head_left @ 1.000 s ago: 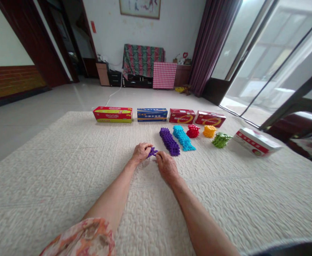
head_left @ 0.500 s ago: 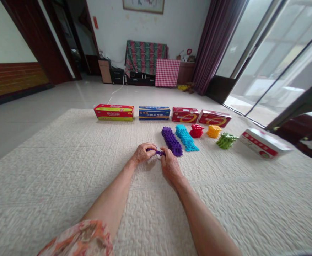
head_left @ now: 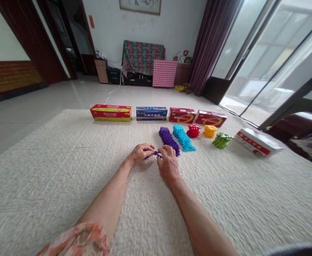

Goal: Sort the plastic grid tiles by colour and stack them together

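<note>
Small purple interlocking plastic pieces [head_left: 156,153] bridge the gap between my two hands, low over the quilted cover. My left hand [head_left: 140,153] is closed on their left end, its fingers hiding much of it. On their right end, the fingers of my right hand [head_left: 168,164] pinch with the knuckles raised. Just beyond the right hand lies a long purple block [head_left: 168,138] built from the same kind of pieces, its near end partly covered by that hand. Beside it is a light blue block [head_left: 182,137] with a flat piece sticking out at its near end.
Farther right stand small red [head_left: 193,131], yellow [head_left: 210,131] and green [head_left: 222,140] blocks. A white and red box [head_left: 258,142] lies right of them. Along the far edge are a red-yellow box [head_left: 111,113], a blue box [head_left: 151,114] and two dark red boxes [head_left: 182,115].
My right hand has turned a little, its fingers now arched higher over the purple pieces. My left hand keeps its grip. The whole view has shifted slightly, moving everything left.
</note>
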Demonstrator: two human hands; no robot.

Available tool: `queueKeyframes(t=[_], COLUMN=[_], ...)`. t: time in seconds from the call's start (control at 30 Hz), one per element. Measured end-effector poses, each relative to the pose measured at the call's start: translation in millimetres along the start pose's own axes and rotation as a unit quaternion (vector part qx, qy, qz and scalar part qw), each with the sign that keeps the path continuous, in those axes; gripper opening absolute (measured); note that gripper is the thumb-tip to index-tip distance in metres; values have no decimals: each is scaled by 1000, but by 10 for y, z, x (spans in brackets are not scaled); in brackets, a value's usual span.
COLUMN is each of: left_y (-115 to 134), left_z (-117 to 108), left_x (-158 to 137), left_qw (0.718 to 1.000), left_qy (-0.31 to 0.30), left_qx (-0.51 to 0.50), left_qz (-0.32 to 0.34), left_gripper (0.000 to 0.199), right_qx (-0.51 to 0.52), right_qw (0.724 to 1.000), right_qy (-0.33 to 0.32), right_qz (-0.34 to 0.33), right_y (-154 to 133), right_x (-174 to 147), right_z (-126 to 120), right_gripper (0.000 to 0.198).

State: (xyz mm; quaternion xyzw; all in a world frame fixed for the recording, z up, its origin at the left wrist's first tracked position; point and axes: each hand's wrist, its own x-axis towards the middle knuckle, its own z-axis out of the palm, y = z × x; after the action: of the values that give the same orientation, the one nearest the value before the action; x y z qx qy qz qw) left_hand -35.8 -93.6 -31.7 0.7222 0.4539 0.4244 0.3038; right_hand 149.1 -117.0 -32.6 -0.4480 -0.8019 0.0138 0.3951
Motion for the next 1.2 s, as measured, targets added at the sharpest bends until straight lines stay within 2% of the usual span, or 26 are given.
queueKeyframes(t=[0.3, 0.4, 0.57, 0.7, 0.9, 1.07, 1.2], left_y=[-1, 39, 82, 69, -2, -62, -80], left_z=[4, -3, -8, 7, 50, 77, 54], left_x=[2, -2, -2, 2, 25, 52, 44], left_qw=[1000, 999, 997, 991, 969, 963, 968], left_qy=[-7, 12, 30, 83, 186, 222, 219], left_qx=[-16, -29, -39, -59, -81, -50, -4], left_qz=[-13, -30, -65, -82, -144, -144, -120], left_gripper=[19, 23, 23, 22, 27, 23, 21], right_qx=[-64, -53, -49, -39, -25, -15, -17], right_qw=[998, 997, 993, 996, 996, 996, 996], right_qy=[-19, -6, 21, 8, -4, -22, -26], right_qz=[-13, -50, -102, -85, -82, -82, -80], right_y=[-70, 97, 570, 762, 755, 752, 730], right_x=[-7, 45, 38, -60, -46, -7, -13], right_z=[-78, -205, -433, -467, -411, -393, -418], right_gripper=[28, 33, 41, 45, 48, 52, 56])
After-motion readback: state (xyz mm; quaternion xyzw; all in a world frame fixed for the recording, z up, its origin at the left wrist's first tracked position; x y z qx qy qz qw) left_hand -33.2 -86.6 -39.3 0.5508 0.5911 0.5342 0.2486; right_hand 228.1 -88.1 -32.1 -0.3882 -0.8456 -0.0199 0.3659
